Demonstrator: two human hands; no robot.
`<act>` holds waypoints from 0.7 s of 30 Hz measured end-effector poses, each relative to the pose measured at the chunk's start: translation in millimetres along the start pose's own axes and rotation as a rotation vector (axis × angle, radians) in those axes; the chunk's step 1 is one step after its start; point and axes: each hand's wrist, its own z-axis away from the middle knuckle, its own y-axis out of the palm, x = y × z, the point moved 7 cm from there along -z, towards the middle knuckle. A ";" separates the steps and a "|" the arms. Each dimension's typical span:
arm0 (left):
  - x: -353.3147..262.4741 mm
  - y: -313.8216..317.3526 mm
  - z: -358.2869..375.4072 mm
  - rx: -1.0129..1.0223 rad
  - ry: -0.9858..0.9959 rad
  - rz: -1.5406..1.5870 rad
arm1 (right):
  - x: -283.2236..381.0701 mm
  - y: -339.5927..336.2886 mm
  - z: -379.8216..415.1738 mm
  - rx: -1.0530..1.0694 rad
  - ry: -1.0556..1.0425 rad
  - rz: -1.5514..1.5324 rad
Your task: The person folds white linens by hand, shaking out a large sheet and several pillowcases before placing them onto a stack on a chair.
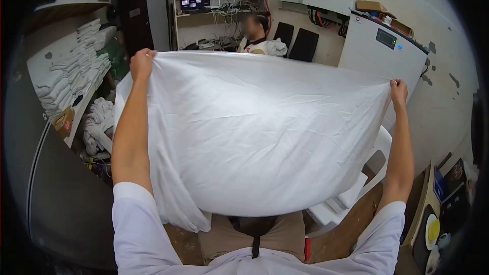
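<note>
A large white sheet (265,132) hangs stretched between my two raised hands, wrinkled across its middle. My left hand (143,64) is closed on its upper left corner area, with more cloth falling in folds below. At the upper right corner, my right hand (399,93) pinches the edge between thumb and fingers. The top edge runs nearly taut from hand to hand. The lower edge sags in front of my lap and hides much of what lies behind.
A white plastic chair (351,198) stands at the right, partly behind the sheet. Folded white cloths (76,71) are stacked on a left shelf. Beyond the sheet is another person (257,33). A white cabinet (377,51) with a display stands at the back right.
</note>
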 end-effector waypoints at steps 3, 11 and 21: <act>-18.8 26.6 29.5 0.143 0.137 -0.099 | -10.7 6.6 26.2 0.179 0.137 -0.069; -41.1 19.2 113.5 0.210 0.241 0.190 | 149.7 -28.5 230.3 0.595 0.193 -1.152; -111.8 40.9 379.4 0.744 -0.136 0.894 | 283.4 86.8 454.2 1.234 -0.229 -1.112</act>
